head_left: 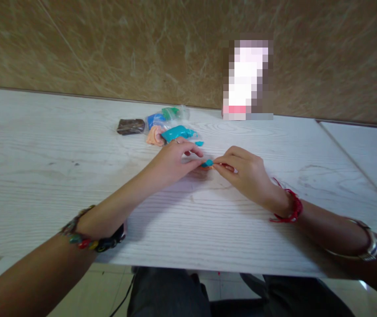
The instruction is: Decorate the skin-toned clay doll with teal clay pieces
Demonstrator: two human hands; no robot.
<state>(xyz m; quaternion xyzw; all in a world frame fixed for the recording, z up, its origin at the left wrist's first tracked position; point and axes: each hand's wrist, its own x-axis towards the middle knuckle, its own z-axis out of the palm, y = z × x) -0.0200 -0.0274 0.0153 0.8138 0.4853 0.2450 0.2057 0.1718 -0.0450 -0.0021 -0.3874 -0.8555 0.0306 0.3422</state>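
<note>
The left hand (178, 158) and the right hand (246, 167) of the person meet over the pale, wood-grained bench (59, 176). Between their fingertips is the small turquoise lump (209, 163), which looks like soft clay; a thin orange piece (208, 167) shows at its lower edge. The thumb and the forefinger of the left hand stand apart, and the thumb tip reaches the left end of the lump. On the right hand, the thumb and the forefinger are close together at the right end, but I cannot tell if they pinch it or only touch it.

Just behind the left hand there is a turquoise packet (177, 133), with a loose turquoise scrap (199, 143) near its right end. Around this packet are gathered a peach lump (155, 135), a blue packet (156, 120) and a green packet (170, 113) (the wrapping is transparent), and at the left a brown block (131, 126). A bright object (246, 75), hidden by coarse squares, stands at the back before the marbled wall (109, 44). The right wrist wears a red bracelet (294, 207), the left one a beaded bracelet (84, 244).
</note>
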